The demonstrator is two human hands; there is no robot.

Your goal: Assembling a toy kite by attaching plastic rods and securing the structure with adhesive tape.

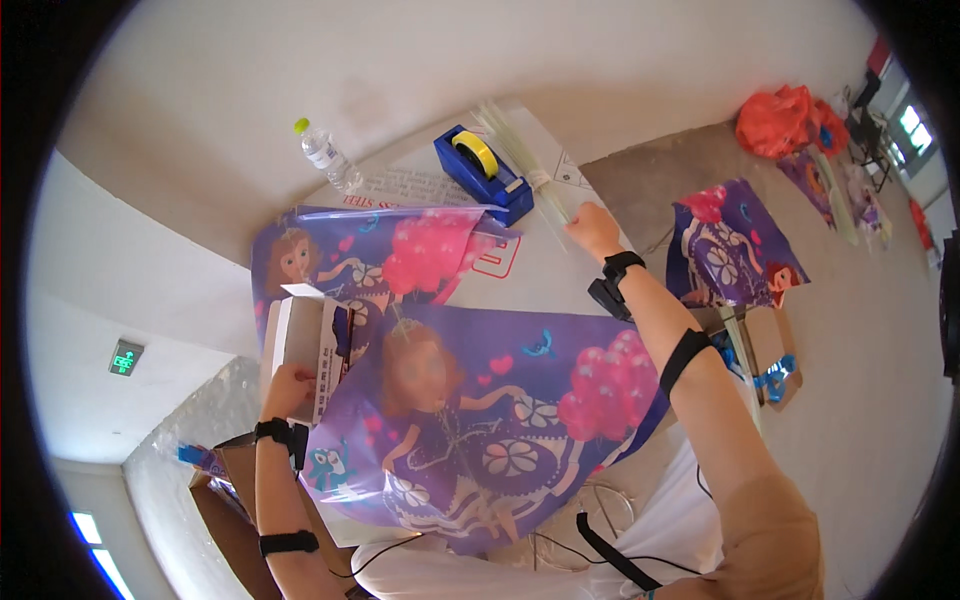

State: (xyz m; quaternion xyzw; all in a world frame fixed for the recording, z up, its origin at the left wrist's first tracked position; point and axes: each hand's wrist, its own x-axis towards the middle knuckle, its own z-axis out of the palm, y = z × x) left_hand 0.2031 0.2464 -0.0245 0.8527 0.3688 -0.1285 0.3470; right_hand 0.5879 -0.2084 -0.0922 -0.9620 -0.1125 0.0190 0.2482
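My left hand (292, 392) is closed on the near end of a white cardboard box (298, 335), which stands on the left of the purple printed sheets. My right hand (596, 232) is closed, its fingertips at the near end of a bundle of long pale sticks (515, 145); whatever they pinch is too small to make out. Across my lap and the near table side spreads a large purple plastic sheet (510, 370) with a cartoon figure and pink balloons. Behind it lies a similar purple sheet (335, 245), partly covered.
A blue tape dispenser (487, 185) with yellow tape stands beside the sticks. At the back left is a clear bottle (330, 160) with a green cap. Another printed sheet (730, 250) and a red plastic bag (775, 122) lie to the right. An open brown carton (225, 515) sits lower left.
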